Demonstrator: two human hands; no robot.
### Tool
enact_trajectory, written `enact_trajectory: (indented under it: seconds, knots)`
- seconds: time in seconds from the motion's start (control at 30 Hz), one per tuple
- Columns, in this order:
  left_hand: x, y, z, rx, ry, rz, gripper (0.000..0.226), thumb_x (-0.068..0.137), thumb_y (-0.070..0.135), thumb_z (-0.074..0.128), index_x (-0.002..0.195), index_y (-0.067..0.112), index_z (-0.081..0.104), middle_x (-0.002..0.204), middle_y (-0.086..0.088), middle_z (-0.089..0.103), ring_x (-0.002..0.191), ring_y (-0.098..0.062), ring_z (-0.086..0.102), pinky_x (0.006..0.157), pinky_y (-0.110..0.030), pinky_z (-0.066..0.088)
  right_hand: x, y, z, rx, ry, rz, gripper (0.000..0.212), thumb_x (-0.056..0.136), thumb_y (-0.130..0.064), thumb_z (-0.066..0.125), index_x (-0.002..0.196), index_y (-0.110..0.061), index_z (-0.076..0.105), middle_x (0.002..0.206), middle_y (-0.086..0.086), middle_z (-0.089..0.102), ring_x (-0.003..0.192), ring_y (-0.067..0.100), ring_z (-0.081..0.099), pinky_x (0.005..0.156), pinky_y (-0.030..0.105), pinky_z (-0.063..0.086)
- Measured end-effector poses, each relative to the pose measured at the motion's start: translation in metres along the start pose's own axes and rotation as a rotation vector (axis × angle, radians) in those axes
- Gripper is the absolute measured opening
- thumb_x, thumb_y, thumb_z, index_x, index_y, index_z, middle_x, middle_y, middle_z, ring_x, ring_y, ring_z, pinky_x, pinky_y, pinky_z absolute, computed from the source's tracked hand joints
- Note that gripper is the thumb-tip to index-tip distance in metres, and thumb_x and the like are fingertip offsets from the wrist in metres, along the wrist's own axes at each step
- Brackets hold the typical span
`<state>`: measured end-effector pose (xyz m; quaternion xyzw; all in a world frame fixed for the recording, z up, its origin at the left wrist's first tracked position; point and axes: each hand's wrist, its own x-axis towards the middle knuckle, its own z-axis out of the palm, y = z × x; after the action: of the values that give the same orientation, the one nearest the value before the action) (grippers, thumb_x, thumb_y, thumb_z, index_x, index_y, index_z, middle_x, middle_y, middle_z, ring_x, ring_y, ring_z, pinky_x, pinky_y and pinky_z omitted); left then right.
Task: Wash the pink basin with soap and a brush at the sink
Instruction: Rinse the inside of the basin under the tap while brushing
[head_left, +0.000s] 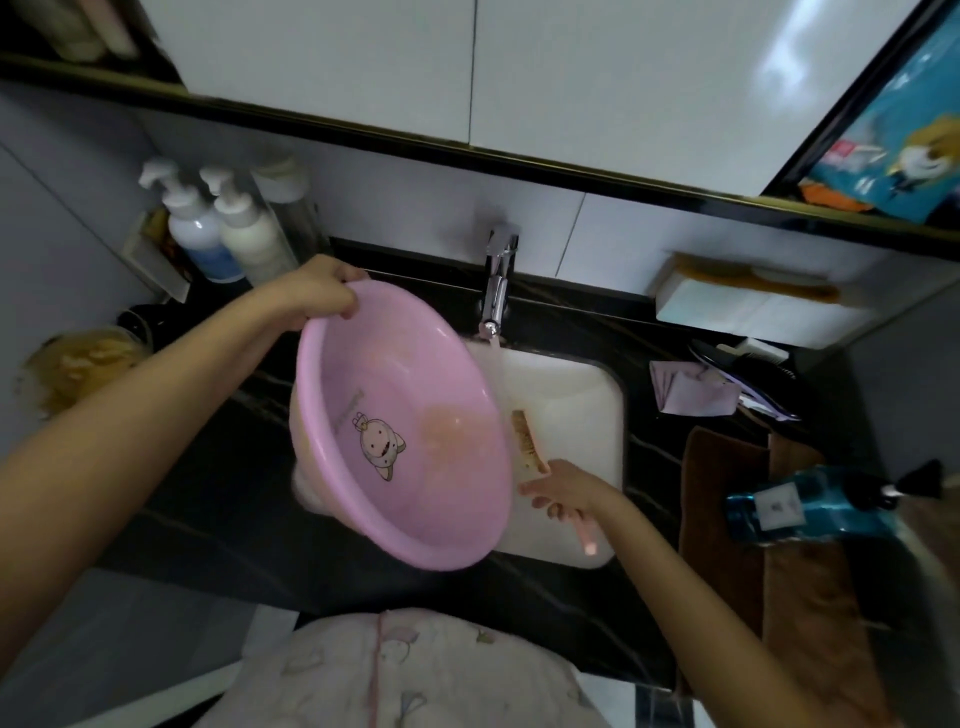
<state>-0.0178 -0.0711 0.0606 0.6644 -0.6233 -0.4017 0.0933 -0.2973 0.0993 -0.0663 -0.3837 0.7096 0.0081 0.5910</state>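
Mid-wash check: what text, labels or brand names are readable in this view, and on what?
Nothing can be read for certain.
On the pink plastic basin: a line of print beside the cartoon figure, too blurred.
On the blue bottle: a white label, too blurred.
On the blue printed packet: a red patch with characters, too blurred.

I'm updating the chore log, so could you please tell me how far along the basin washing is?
Done: the tap is running and water sits pooled inside the pink basin. In hand: the left hand grips its rim, tilting it over the sink, while the right hand holds the brush beside it. Left: no suds show, so soaping and scrubbing probably remain.
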Motion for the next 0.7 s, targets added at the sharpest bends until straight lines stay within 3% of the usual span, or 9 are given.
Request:
enact_trajectory:
  seconds: [0.13, 0.27, 0.33, 0.4, 0.47, 0.5, 0.57, 0.7]
  knots:
    - [0.000, -0.007, 0.001, -0.054, -0.023, -0.012, 0.053, 0.074, -0.014, 0.048, 0.123, 0.003, 0.058, 0.109, -0.017, 0.062, 0.097, -0.033, 0.060, 0.083, -0.038, 0.051, -0.005, 0.005, 0.018, 0.335, -0.038, 0.109, 0.019, 0.091, -0.023, 0.060, 0.094, -0.005, 0.058, 0.079, 0.005, 0.067, 0.048, 0.008, 0.040, 0.044, 0.014, 0.038]
    - [0.004, -0.025, 0.007, -0.158, -0.022, -0.072, 0.047, 0.075, -0.015, 0.046, 0.119, -0.003, 0.059, 0.106, -0.020, 0.061, 0.094, -0.033, 0.059, 0.071, -0.029, 0.052, -0.020, 0.012, 0.012, 0.596, 0.176, 0.097, 0.016, 0.093, -0.020, 0.055, 0.082, -0.009, 0.054, 0.055, 0.001, 0.049, 0.044, 0.009, 0.039, 0.039, 0.016, 0.032]
    - [0.007, -0.036, 0.016, -0.244, -0.058, -0.105, 0.046, 0.074, -0.016, 0.045, 0.117, -0.006, 0.059, 0.107, -0.024, 0.061, 0.092, -0.035, 0.059, 0.073, -0.031, 0.051, -0.034, 0.012, 0.001, 0.655, 0.323, 0.069, 0.017, 0.091, -0.023, 0.056, 0.092, -0.007, 0.054, 0.069, 0.007, 0.056, 0.058, 0.016, 0.051, 0.050, 0.020, 0.042]
    - [0.005, -0.046, 0.028, -0.297, -0.086, -0.123, 0.041, 0.074, -0.017, 0.045, 0.109, -0.004, 0.062, 0.097, -0.022, 0.060, 0.080, -0.033, 0.058, 0.061, -0.025, 0.051, -0.051, 0.011, -0.013, 0.636, 0.443, 0.036, 0.028, 0.090, -0.025, 0.057, 0.109, -0.004, 0.055, 0.093, 0.015, 0.063, 0.076, 0.023, 0.058, 0.062, 0.026, 0.047]
    - [0.002, -0.060, 0.043, -0.301, -0.144, -0.136, 0.037, 0.074, -0.017, 0.045, 0.101, -0.002, 0.065, 0.091, -0.020, 0.059, 0.068, -0.028, 0.055, 0.044, -0.017, 0.046, -0.069, 0.006, -0.026, 0.625, 0.524, 0.003, 0.031, 0.092, -0.023, 0.056, 0.113, 0.000, 0.056, 0.092, 0.015, 0.064, 0.072, 0.022, 0.057, 0.058, 0.026, 0.045]
    - [0.002, -0.068, 0.052, -0.305, -0.201, -0.145, 0.035, 0.074, -0.015, 0.044, 0.099, -0.002, 0.065, 0.092, -0.021, 0.059, 0.068, -0.028, 0.055, 0.044, -0.016, 0.046, -0.079, 0.003, -0.031, 0.653, 0.566, -0.015, 0.030, 0.092, -0.021, 0.056, 0.112, 0.001, 0.057, 0.084, 0.013, 0.063, 0.066, 0.019, 0.055, 0.054, 0.025, 0.043]
    - [-0.001, -0.082, 0.068, -0.312, -0.311, -0.168, 0.035, 0.075, -0.010, 0.046, 0.102, -0.001, 0.066, 0.099, -0.024, 0.063, 0.076, -0.028, 0.058, 0.054, -0.022, 0.048, -0.096, -0.004, -0.039, 0.736, 0.639, -0.073, 0.029, 0.091, -0.016, 0.057, 0.112, 0.004, 0.058, 0.076, 0.009, 0.059, 0.062, 0.018, 0.053, 0.055, 0.025, 0.043]
    - [-0.006, -0.089, 0.105, -0.272, -0.473, -0.148, 0.039, 0.080, 0.001, 0.052, 0.114, 0.018, 0.064, 0.111, -0.014, 0.064, 0.099, -0.030, 0.059, 0.074, -0.032, 0.050, -0.124, -0.016, -0.045, 0.857, 0.803, -0.175, 0.027, 0.089, -0.010, 0.059, 0.114, 0.000, 0.058, 0.087, 0.009, 0.063, 0.077, 0.021, 0.062, 0.068, 0.031, 0.053]
